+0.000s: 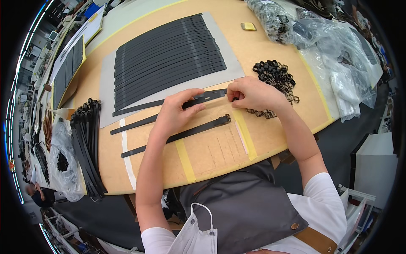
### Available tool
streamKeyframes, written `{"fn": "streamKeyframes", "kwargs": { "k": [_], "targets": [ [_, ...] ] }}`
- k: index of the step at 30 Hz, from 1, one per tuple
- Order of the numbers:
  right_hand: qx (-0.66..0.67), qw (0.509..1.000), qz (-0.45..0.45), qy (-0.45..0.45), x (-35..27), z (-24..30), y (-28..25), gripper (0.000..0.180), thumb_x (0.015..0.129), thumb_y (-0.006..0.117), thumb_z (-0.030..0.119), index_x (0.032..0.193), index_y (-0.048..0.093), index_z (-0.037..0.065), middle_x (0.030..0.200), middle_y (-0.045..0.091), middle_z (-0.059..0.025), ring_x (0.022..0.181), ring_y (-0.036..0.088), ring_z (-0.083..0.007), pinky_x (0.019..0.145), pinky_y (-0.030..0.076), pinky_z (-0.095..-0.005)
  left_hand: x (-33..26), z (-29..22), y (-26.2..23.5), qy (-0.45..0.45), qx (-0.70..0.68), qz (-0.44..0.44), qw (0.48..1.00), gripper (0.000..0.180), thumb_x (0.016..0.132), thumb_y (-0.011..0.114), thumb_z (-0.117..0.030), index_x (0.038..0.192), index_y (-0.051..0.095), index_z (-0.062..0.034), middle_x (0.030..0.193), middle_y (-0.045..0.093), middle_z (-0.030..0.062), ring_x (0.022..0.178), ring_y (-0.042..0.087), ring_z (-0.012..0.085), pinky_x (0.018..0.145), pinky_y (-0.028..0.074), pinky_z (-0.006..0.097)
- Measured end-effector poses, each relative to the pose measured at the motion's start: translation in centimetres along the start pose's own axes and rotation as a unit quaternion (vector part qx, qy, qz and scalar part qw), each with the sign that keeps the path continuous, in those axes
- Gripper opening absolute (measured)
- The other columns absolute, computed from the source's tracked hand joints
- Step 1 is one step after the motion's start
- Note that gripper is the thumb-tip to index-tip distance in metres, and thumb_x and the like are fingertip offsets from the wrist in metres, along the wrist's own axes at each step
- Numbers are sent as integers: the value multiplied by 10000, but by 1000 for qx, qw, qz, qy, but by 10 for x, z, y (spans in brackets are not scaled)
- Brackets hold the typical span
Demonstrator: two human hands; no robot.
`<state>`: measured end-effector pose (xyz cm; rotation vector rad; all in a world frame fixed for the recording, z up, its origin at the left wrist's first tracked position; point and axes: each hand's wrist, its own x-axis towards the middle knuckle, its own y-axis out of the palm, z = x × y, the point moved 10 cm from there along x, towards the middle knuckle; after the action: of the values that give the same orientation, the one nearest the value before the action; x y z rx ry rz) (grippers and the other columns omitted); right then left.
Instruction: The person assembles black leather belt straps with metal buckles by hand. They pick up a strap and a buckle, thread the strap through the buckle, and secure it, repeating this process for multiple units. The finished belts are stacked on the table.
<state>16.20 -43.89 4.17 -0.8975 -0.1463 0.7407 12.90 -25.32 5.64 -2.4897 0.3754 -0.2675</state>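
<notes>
Strap of flat black material: on the tan tabletop, its middle hidden by the left hand.
Left grip: thumb and forefinger parted; contact unclear.
Right hand: fingertips pinched on a small black piece, mostly concealed.
Dark ring-and-buckle pile: partly blocked by that hand.

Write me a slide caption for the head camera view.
Left hand over a black strap, right hand pinching a small dark piece, near a pile of black loops.

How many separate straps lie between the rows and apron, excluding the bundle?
3: top strap along the grey sheet; middle strap behind the left hand; buckled strap nearest the apron. That hand may hide more.
</notes>
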Motion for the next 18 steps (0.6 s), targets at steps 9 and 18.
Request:
{"fn": "streamKeyframes", "kwargs": {
  "k": [9, 18],
  "targets": [
    [548, 836, -3, 45, 15, -7, 5, 196, 1001, 719, 141, 1151, 694, 16, 929, 655, 10, 824, 639, -70, 808, 563, -235, -9, -19, -19, 93, -3, -112, 989, 216, 882, 814, -65, 1092, 766, -46, 869, 716, 43, 718, 625, 129, 590, 470, 263],
    [557, 829, -49, -7, 22, 2, 11, 310, 973, 771, 151, 1235, 711, -4, 1015, 741, -45, 893, 697, -95, 862, 587, -246, -13, -17, -32, 107, 5, -158, 982, 185, 864, 807, -23, 1042, 769, -52, 796, 663, 33, 632, 551, 107, 523, 396, 276]
  ]
}}
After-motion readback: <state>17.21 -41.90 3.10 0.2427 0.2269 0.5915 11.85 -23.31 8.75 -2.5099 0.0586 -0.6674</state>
